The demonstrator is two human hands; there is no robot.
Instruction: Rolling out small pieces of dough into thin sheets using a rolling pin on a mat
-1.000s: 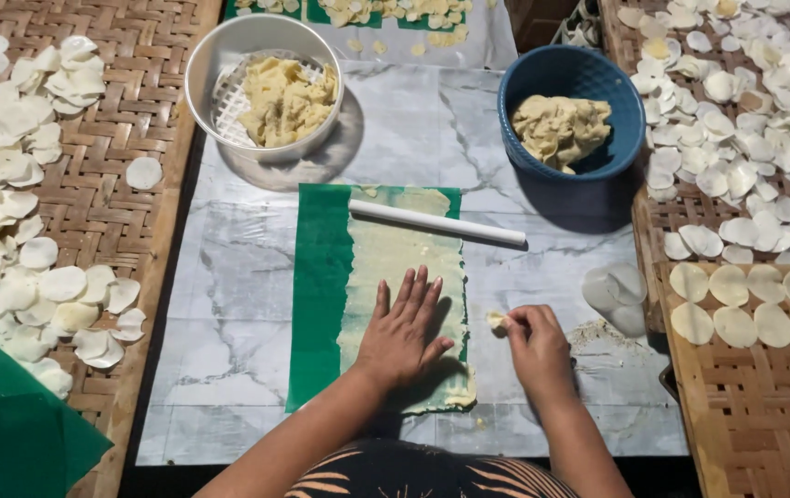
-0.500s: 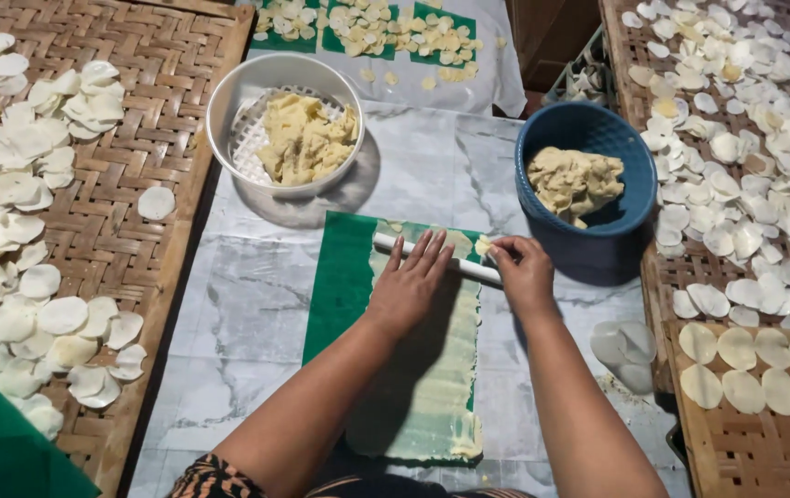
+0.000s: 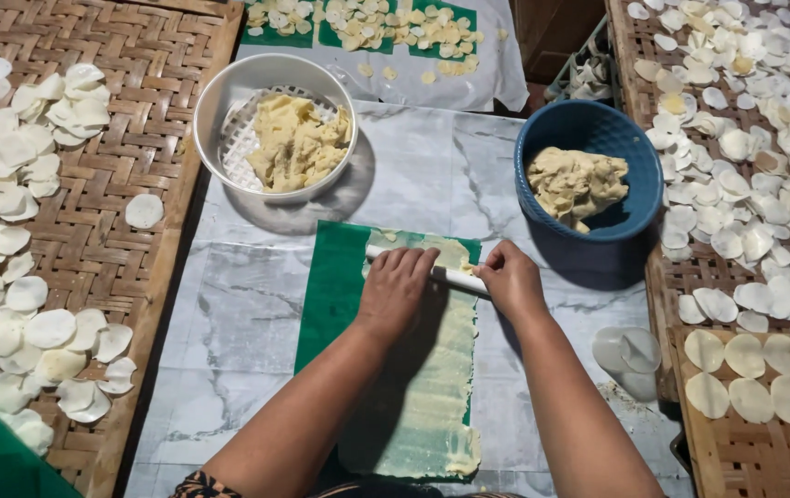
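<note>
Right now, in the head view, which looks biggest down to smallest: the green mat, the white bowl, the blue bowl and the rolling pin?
1. Green mat, clearly the largest.
2. White bowl and blue bowl: they look about alike, so I won't rank them.
3. Rolling pin, the smallest, a thin white rod partly hidden under both hands.
</note>
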